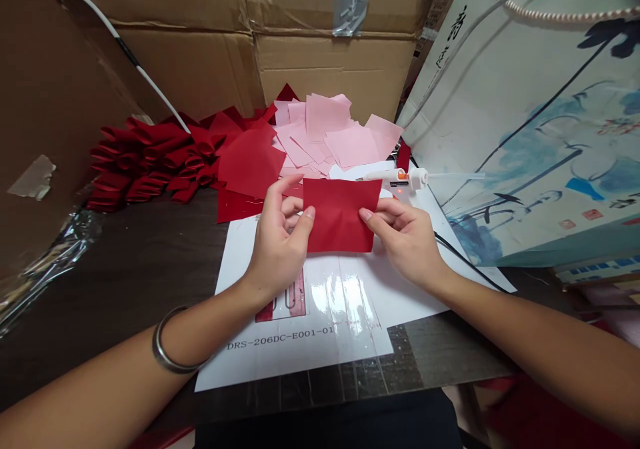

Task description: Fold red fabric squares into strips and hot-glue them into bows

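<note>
A flat red square piece (340,219) is stretched between my two hands above the white printed sheets. My left hand (283,235) pinches its left edge, thumb in front and fingers partly behind. At its right edge, my right hand (407,235) grips it the same way. Just behind the piece lies a white glue gun (413,177) with a clear stick in its end. Loose red squares (253,159) and pink squares (327,125) are heaped beyond my hands.
Folded red pieces (145,162) are piled at the back left. Cardboard (335,69) stands along the back, and a white painted panel (540,142) leans at the right. A black cable (470,262) crosses the printed sheet (305,362) on the dark table (165,262).
</note>
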The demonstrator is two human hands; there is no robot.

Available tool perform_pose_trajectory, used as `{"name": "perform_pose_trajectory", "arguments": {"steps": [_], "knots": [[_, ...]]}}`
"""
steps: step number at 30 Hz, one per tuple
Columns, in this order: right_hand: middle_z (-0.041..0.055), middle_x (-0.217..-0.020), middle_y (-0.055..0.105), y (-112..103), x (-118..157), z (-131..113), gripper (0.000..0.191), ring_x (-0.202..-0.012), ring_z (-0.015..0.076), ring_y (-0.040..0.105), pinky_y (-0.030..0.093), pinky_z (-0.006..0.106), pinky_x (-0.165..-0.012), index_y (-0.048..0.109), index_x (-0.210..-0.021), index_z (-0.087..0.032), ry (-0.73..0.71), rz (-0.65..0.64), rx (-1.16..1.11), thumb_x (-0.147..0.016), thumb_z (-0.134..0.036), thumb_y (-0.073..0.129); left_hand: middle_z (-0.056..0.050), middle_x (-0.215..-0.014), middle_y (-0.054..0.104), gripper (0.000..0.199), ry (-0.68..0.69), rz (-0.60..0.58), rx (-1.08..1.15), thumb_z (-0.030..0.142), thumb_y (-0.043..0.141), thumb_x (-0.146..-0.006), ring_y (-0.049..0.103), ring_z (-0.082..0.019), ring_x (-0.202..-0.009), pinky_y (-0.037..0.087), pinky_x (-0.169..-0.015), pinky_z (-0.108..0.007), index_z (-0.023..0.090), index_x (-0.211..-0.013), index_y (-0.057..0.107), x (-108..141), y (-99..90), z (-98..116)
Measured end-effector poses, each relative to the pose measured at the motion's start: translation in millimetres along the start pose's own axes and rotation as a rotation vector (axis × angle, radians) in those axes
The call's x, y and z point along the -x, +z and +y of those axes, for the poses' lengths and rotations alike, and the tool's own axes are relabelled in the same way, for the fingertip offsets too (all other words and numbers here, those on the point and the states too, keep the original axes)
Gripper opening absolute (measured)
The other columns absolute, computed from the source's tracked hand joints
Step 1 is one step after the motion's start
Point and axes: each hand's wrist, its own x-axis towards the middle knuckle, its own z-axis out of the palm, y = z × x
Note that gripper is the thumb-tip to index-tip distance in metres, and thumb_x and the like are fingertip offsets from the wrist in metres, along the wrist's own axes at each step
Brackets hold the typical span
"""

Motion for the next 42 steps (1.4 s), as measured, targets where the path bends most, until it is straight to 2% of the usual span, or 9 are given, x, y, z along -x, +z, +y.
{"name": "perform_pose_trajectory", "arguments": {"steps": [8,14,21,23,26,31,34,38,42], "knots": [[-0.0057,-0.058,0.057,0,-1,-3,0.009,-0.044,0.0048,0.039,0.041,0.022,-0.047,0.07,-0.088,-0.02,-0.025,0.061,0.029,-0.088,-0.027,0.063,0.002,-0.071,0.05,0.033,-0.047,0.006,-0.036,0.021,0.047,-0.093,0.048,-0.012,-0.063,0.04,-0.057,-0.024,0.024,-0.126,0.05,-1,-1.6,0],[-0.001,-0.07,0.066,-2,-1,-1,0.014,-0.062,0.0119,0.059,0.047,0.026,-0.054,0.07,-0.093,-0.021,-0.011,0.05,0.049,-0.088,-0.033,0.063,0.003,-0.067,0.046,0.029,-0.054,0.002,-0.032,0.024,0.045,-0.094,0.047,-0.012,-0.06,0.039,-0.056,-0.025,0.024,-0.123,0.053,-1,-1.9,0],[0.0004,-0.074,0.067,-2,-5,6,0.018,-0.068,0.015,0.065,0.052,0.029,-0.06,0.069,-0.094,-0.021,-0.009,-0.038,0.087,-0.088,-0.036,0.062,0.004,-0.066,0.052,0.044,-0.045,-0.033,-0.192,0.028,0.058,-0.088,0.053,-0.014,-0.061,0.045,-0.061,-0.029,0.025,-0.13,0.043,1,-1.1,1],[-0.0021,-0.063,0.061,-3,-5,6,0.021,-0.056,0.0133,0.058,0.047,0.028,-0.052,0.067,-0.094,-0.02,-0.021,-0.041,0.227,-0.088,-0.039,0.061,0.004,-0.066,0.053,0.049,-0.02,-0.062,-0.291,0.025,0.057,-0.088,0.054,-0.015,-0.06,0.047,-0.063,-0.031,0.025,-0.134,0.04,0,-1.8,-1],[-0.0061,-0.049,0.049,-7,-4,0,0.025,-0.045,0.0125,0.047,0.037,0.028,-0.048,0.064,-0.097,-0.019,-0.114,-0.015,0.68,-0.086,-0.042,0.062,0.005,-0.062,0.05,0.049,0.032,-0.104,-0.511,0.021,0.054,-0.087,0.049,-0.014,-0.056,0.047,-0.07,-0.035,0.026,-0.134,0.042,-1,-4.0,-2],[-0.0024,-0.049,0.05,-18,-2,-14,0.027,-0.046,0.0145,0.048,0.029,0.029,-0.049,0.064,-0.08,-0.019,-0.329,0.042,1.291,-0.085,-0.045,0.061,0.005,-0.063,0.05,0.024,0.076,-0.165,-0.827,0.02,0.052,-0.087,0.049,-0.014,-0.059,0.038,-0.085,-0.043,0.025,-0.109,0.059,-3,-6.7,-4],[0.0023,-0.065,0.064,-20,-2,-15,0.026,-0.056,0.0164,0.059,0.036,0.029,-0.053,0.067,-0.079,-0.018,-0.503,-0.067,1.308,-0.089,-0.04,0.057,0.006,-0.062,0.051,0.015,0.074,-0.203,-0.872,0.021,0.052,-0.086,0.05,-0.014,-0.06,0.036,-0.085,-0.042,0.024,-0.098,0.061,-4,-7.0,-5],[0.004,-0.121,0.068,-17,-2,-11,0.025,-0.083,0.0193,0.069,0.048,0.031,-0.066,0.07,-0.105,-0.021,-0.621,-0.345,1.239,-0.094,-0.034,0.052,0.007,-0.062,0.053,0.014,0.058,-0.223,-0.875,0.021,0.054,-0.084,0.05,-0.013,-0.06,0.036,-0.085,-0.041,0.023,-0.097,0.059,-5,-6.8,-5],[0.0048,-0.128,0.065,-13,0,-7,0.032,-0.093,0.0208,0.07,0.052,0.033,-0.073,0.066,-0.119,-0.019,-0.587,-0.575,1.188,-0.096,-0.03,0.047,0.007,-0.06,0.052,0.016,0.047,-0.219,-0.833,0.019,0.058,-0.082,0.05,-0.013,-0.058,0.037,-0.084,-0.04,0.022,-0.098,0.057,-6,-5.6,-3]]}}
